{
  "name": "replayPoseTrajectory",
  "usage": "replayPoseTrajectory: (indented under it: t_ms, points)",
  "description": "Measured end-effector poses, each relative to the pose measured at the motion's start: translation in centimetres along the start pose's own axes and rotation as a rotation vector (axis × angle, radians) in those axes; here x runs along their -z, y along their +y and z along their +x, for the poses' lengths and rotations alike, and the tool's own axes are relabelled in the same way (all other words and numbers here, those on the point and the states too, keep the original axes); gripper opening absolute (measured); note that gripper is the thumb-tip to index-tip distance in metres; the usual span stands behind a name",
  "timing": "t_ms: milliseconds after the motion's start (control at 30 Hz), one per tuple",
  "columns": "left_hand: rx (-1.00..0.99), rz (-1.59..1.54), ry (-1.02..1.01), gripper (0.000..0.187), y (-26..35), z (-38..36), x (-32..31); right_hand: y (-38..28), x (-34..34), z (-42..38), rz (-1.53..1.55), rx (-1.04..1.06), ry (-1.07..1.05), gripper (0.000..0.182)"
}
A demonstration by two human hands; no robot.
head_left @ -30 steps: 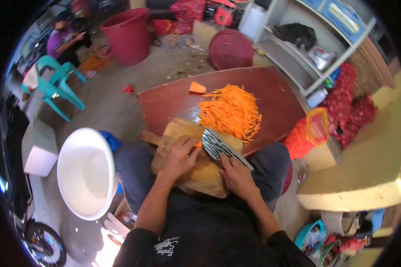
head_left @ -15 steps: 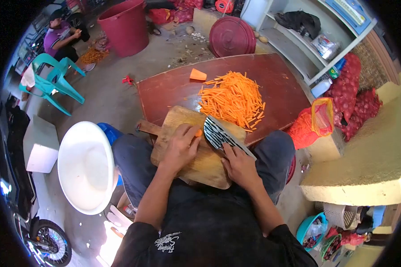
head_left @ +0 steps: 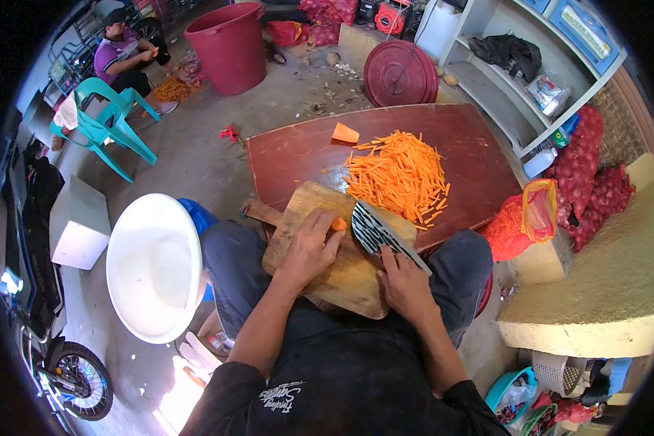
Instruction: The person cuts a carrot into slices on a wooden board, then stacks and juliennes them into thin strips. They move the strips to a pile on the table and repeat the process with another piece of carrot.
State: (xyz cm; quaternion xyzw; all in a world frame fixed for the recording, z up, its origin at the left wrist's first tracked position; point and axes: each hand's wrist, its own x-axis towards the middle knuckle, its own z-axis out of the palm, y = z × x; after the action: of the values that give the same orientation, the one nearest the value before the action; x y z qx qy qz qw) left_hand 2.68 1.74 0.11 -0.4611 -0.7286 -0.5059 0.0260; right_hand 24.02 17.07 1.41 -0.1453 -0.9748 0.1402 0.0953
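The left hand is closing its fingers around a small carrot piece, pressing it toward the cutting board, while the right hand is gripping the knife around its rear end, a finger reaching along the blade. The blade is slanting just beside the carrot piece, without visibly touching it; whether its edge is meeting the wood, I cannot tell. The hands seem to be working at a cutting step, judging by the ready blade, and a stroke from here would be calling for a steady piece and fingertips kept behind the edge. The board is lying over the lap by the worktop, its handle pointing left. Beyond it, a heap of carrot sticks is spreading over the red surface, with a thick carrot chunk sitting apart near the far edge. To the left, a white basin is standing beside the knee; farther off, another person is sitting near more orange pieces. Pale lettering is showing on the black shirt, too stylised for sure reading, and the blue box on the shelving is carrying small, illegible print.
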Motion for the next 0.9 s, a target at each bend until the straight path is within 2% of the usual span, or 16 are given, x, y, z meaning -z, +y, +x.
replayPoseTrajectory:
  t_ms: [67,167,267,367,533,900]
  points:
    - [-0.017,-0.008,0.009,0.032,-0.1,-0.1,0.1,-0.6,1.3,0.0,-0.015,-0.052,-0.076,0.052]
    - [-0.056,0.019,0.031,0.026,-0.4,-0.4,0.1,-1.2,4.3,0.3,0.237,-0.152,-0.095,0.050]
    - [-0.069,0.036,0.039,0.023,-0.6,-0.5,0.0,-2.1,6.3,0.5,0.509,-0.036,0.016,0.048]
    - [-0.123,0.069,0.028,0.025,-0.8,-0.3,-0.2,-3.2,8.1,1.4,0.626,-0.028,-0.106,0.047]
    - [-0.200,0.141,0.049,0.027,0.2,0.1,0.6,-3.0,7.8,1.5,0.563,-0.007,-0.155,0.050]
    - [-0.189,0.122,0.022,0.037,-0.8,-0.6,0.1,-3.4,9.7,1.7,0.567,-0.077,-0.255,0.053]
